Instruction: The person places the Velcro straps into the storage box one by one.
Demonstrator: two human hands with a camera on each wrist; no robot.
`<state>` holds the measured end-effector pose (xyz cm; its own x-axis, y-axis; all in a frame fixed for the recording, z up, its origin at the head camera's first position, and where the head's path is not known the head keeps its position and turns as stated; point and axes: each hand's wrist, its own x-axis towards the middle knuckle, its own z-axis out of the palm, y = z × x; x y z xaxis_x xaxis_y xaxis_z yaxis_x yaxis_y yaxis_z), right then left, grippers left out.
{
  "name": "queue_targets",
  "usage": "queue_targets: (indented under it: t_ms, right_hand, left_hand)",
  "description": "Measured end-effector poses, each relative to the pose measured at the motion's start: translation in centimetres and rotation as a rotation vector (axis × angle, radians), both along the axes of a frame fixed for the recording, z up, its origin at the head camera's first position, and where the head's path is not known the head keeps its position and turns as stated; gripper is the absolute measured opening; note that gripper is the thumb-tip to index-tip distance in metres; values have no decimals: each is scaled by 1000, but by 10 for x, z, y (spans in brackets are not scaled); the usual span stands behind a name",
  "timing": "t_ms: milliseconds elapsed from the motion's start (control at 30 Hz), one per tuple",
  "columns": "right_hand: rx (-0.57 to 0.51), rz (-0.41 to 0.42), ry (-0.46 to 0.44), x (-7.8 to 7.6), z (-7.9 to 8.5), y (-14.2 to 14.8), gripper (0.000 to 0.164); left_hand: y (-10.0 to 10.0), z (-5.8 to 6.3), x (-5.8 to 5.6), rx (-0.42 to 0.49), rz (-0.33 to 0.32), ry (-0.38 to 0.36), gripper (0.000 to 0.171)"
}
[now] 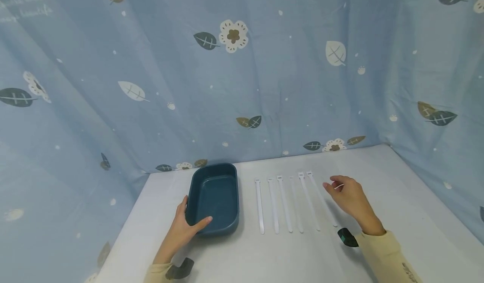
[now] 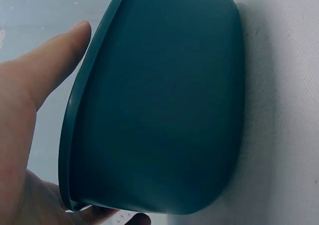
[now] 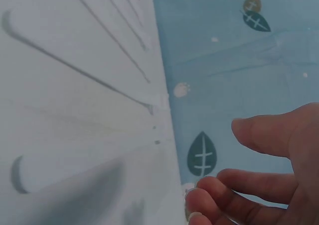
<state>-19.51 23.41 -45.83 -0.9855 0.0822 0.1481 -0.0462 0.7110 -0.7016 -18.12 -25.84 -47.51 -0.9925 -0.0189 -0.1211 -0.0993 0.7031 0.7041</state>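
Your left hand [image 1: 181,230] grips the empty blue tub's [image 1: 215,178] near rim at lower centre, your right hand [image 1: 349,197] pinches one white strip [image 1: 338,186], while six strips [image 1: 285,203] lie unmoved on the tabletop [image 1: 287,257].

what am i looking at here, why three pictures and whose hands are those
One person wears three cameras: one on the head and one on each wrist. The head view shows a white table backed by a blue leaf-print cloth. The left hand grips the near end of an empty dark teal tray; the left wrist view shows that tray close up. Beside it lie six white cable ties in a row. The right hand pinches another white tie's end; its wrist camera looks across the ties.
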Motion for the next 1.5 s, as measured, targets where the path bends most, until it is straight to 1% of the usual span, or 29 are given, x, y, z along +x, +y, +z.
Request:
queue_targets:
  t_ms: [167, 400, 500, 667, 867, 1067, 1133, 1300, 1500]
  right_hand:
    - [1, -3, -39, -6, -7, -1, 46]
    - [11, 3, -123, -9, -15, -5, 44]
    - [18, 11, -138, -9, -16, -5, 42]
    - [34, 21, -158, -8, -18, -4, 40]
    - [36, 23, -175, -7, -21, -2, 39]
    - [32, 17, -210, -6, -27, -4, 40]
    - [36, 11, -207, -5, -28, -6, 39]
    - [44, -1, -202, -5, -28, -9, 38]
    - [70, -27, -220, -4, -26, -11, 38]
  left_hand:
    - [-6, -1, 1, 9, -4, -3, 123]
    - [-10, 0, 6, 25, -35, -21, 129]
    - [-11, 1, 5, 51, -61, -24, 131]
    - [-12, 1, 1, 65, -117, -30, 135]
    - [-10, -1, -1, 62, -129, -43, 139]
    - [-7, -5, -4, 82, -132, -18, 136]
    - [-6, -7, -5, 83, -132, -4, 136]
    - [-3, -16, -9, 91, -129, 30, 134]
    - [1, -24, -9, 133, -107, 74, 130]
